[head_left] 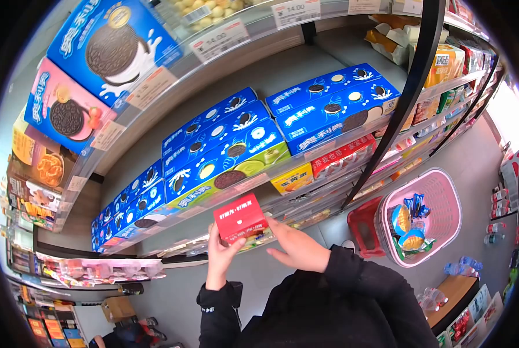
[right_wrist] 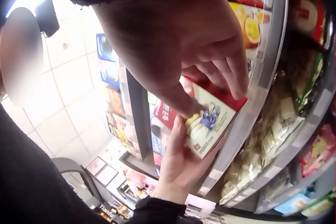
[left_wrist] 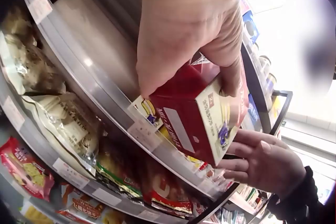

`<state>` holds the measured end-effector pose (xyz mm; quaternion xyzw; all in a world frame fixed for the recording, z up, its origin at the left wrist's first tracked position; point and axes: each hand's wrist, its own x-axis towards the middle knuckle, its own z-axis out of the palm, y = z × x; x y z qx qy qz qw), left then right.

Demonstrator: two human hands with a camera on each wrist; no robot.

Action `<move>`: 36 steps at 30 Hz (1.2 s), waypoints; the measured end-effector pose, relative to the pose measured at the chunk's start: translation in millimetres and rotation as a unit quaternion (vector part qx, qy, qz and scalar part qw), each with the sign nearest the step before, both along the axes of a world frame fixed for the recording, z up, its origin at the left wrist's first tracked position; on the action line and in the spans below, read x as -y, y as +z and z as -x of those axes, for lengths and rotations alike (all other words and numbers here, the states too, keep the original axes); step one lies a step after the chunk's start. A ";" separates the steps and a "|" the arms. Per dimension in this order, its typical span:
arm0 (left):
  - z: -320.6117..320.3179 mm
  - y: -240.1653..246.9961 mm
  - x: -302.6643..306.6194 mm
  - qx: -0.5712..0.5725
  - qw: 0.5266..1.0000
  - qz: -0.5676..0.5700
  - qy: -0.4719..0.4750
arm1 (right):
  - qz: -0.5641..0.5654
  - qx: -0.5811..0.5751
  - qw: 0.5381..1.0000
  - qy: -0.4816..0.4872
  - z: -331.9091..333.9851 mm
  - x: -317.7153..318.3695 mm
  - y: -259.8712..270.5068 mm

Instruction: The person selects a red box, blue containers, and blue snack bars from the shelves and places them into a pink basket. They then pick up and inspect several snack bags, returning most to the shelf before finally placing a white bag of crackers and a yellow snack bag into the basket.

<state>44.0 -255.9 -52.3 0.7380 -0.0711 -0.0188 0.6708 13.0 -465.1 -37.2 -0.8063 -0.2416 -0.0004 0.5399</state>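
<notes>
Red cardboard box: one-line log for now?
left hand: grips red cardboard box; right hand: open, at box's edge; pink plastic basket: holds shiny packets

Okay, the small box [head_left: 239, 214] is bright red with white lettering, its end cream with purple and yellow artwork. The cookie boxes [head_left: 340, 110] are deep blue with dark round cookies and white splashes, and one at the grey shelf's [head_left: 224, 78] front edge has a lime green patch. Basket's [head_left: 442, 203] pale pink with a whitish rim, sleeves [head_left: 219, 307] mostly black, floor [head_left: 178, 296] just grey lol.
</notes>
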 end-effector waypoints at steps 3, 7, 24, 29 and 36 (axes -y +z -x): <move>-23.4 14.1 -5.7 -0.022 0.999 -0.009 -0.030 | -0.002 0.044 0.996 -0.073 -13.1 -14.7 8.8; -61.9 11.3 -13.4 -0.018 0.995 -0.073 -0.067 | 0.007 0.050 0.988 -0.144 -31.5 -30.5 9.1; -106.7 -20.4 24.9 -0.007 0.978 -0.166 -0.129 | -0.109 -0.016 0.959 -0.261 -60.6 -61.3 -40.5; -112.8 -18.7 29.3 -0.018 0.977 -0.168 -0.131 | -0.138 -0.019 0.953 -0.268 -68.6 -62.2 -38.8; -109.8 -14.6 32.9 -0.024 0.980 -0.150 -0.131 | -0.135 -0.041 0.958 -0.251 -62.4 -62.0 -36.8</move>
